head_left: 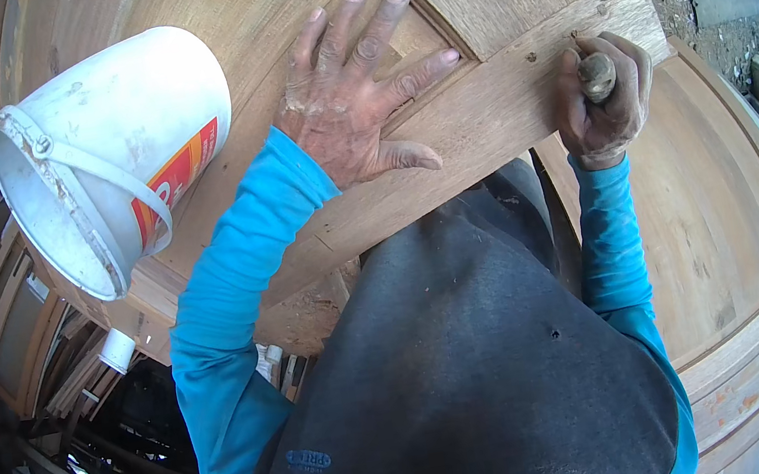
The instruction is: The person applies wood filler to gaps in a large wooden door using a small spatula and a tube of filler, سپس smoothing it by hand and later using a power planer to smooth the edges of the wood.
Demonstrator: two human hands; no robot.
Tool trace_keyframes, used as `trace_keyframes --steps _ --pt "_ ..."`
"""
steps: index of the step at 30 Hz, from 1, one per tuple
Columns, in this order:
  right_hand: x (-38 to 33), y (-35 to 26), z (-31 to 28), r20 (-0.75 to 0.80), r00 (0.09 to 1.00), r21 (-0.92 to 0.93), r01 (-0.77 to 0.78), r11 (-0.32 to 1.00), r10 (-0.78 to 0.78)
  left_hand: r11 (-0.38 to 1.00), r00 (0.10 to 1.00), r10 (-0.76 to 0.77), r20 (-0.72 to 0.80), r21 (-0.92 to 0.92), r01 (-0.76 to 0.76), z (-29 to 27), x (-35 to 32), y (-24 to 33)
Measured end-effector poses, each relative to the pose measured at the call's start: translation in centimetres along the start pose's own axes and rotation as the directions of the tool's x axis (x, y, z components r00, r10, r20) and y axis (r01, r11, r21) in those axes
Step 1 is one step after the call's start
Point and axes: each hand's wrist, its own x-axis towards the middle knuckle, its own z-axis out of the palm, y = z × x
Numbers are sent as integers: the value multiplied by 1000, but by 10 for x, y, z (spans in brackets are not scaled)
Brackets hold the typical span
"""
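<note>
Wooden panel (479, 114) beneath spread left hand (346, 110), right hand (615, 115) grasping a handled tool (598, 77), apparently upright

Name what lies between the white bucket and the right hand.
In the head view, the left hand, spread on the wood, lies between the white bucket and the right hand.

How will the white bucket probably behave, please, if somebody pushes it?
The white bucket may roll: it is round and lies on its side. It is probably light for its size, as it looks like plastic. The handle, visibly hinged, could swing loosely.
</note>
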Motion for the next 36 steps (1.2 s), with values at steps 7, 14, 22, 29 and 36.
trace_keyframes --steps 7,14,22,29,36 --pt "-2 -1 6 4 999 19 -48 999 48 999 996 -40 86 0 40 0 4 -1" --pt "-6 4 6 0 1000 28 -18 999 18 999 995 -34 99 16 32 0 5 -2" --pt "2 7 11 -69 998 39 11 999 -8 998 999 23 31 50 -24 4 4 -6" --pt "-1 15 10 -62 996 69 63 996 -58 996 990 83 -117 26 -80 12 1 -10" --pt "-3 17 11 -35 998 54 51 997 -49 997 982 54 -183 -42 -62 16 -3 -10"
